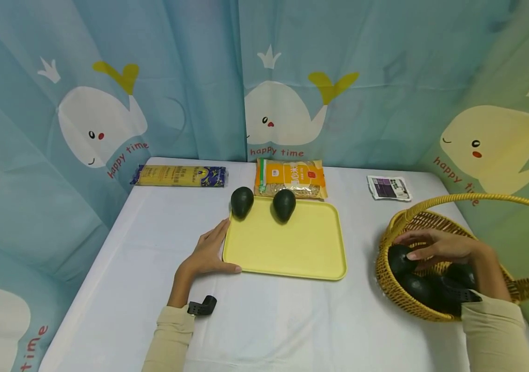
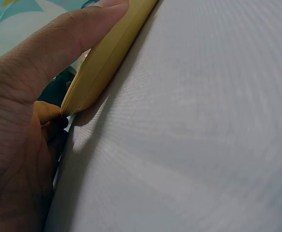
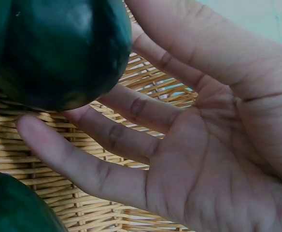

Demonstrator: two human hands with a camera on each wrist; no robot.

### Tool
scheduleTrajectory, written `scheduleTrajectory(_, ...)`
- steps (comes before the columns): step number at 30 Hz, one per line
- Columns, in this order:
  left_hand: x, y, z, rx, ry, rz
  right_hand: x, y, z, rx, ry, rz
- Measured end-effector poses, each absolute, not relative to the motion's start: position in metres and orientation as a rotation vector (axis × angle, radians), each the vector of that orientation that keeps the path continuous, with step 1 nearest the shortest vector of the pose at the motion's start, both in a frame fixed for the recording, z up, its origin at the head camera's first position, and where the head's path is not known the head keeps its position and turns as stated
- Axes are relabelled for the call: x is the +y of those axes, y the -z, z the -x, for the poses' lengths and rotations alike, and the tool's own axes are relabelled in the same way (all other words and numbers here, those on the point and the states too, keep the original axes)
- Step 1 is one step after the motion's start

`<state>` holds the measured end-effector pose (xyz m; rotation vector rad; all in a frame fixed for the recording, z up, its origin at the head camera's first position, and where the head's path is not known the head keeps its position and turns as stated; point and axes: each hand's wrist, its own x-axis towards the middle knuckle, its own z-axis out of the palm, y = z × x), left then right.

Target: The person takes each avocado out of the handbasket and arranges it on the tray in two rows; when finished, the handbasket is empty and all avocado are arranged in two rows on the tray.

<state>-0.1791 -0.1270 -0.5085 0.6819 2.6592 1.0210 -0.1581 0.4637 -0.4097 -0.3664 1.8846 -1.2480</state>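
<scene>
My left hand (image 1: pixel 209 254) is at the near left corner of a yellow tray (image 1: pixel 288 250). Its fingers lie along the tray's left side; the thumb (image 2: pixel 78 36) rests against the near edge. Two dark green avocados sit at the tray's far side, one avocado (image 1: pixel 242 202) at the corner and another avocado (image 1: pixel 284 205) beside it. Inside a wicker basket (image 1: pixel 397 297), my right hand (image 1: pixel 446 247) has its thumb and fingers around an avocado (image 3: pixel 66 53). More avocados (image 1: pixel 417 289) lie in the basket below that hand, partly hidden by the wrist.
Behind the tray lies an orange bag of grain (image 1: pixel 291 178). A long yellow and blue packet (image 1: pixel 180 176) is at the far left. A small white and purple pouch (image 1: pixel 389 188) lies behind the basket, whose tall handle (image 1: pixel 487 197) arches over the right arm. Curtains enclose the white table (image 1: pixel 264 325).
</scene>
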Motion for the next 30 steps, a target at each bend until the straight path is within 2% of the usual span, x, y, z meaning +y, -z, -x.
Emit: scheduleTrajectory(30, -0.126, 0.506, 0.177, 2.655, -1.003, -0.67, 0.458, 0.42, 0.156, 1.941, 1.195, 0.372)
